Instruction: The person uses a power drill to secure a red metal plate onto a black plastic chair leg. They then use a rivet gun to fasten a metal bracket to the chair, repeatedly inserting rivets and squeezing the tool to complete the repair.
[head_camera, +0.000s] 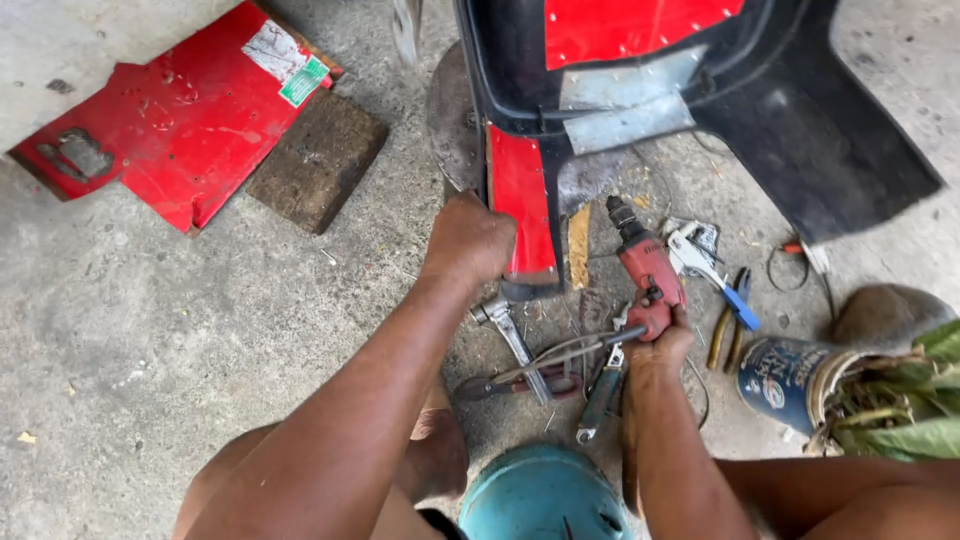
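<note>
My left hand (468, 238) grips the lower edge of a black and red vehicle body panel (520, 190) that stands on the concrete floor. Grey metal patches (625, 105) are riveted across the panel higher up. My right hand (655, 345) holds a red power drill (645, 265) by its handle, bit pointing up toward the panel's base. The drill's tip is just right of the red strip, a little apart from it. A cord runs from the drill across the floor toward the left.
A loose red panel (170, 120) and a dark wooden block (318, 160) lie at the upper left. An adjustable wrench (515, 335), pliers (728, 325), a rivet tool (705, 262) and another wrench (600, 400) lie about. A blue can with plants (790, 380) stands right, a teal cylinder (540, 495) below.
</note>
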